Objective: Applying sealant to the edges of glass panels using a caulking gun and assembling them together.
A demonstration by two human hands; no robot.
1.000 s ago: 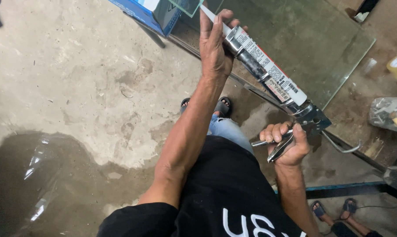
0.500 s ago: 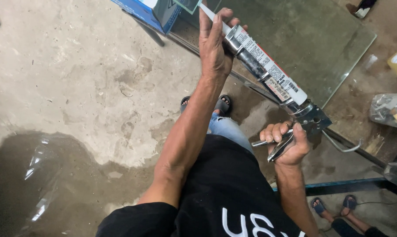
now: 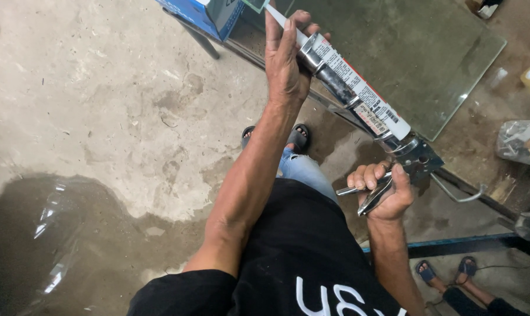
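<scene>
Gripping the caulking gun (image 3: 358, 99), left hand (image 3: 285, 58) wraps the barrel at twelve o'clock, right hand (image 3: 382, 190) clenches the trigger at four; steady squeezing, nozzle tight against the glass sheet (image 3: 417, 52).

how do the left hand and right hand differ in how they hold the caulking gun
The left hand wraps the front of the caulking gun, arm stretched out; the right hand squeezes the metal trigger handle at the rear, close to the body. Both are bare and closed on the same tool.

caulking gun (image 3: 358, 96) over glass sheet (image 3: 405, 52); box (image 3: 203, 13) left
</scene>
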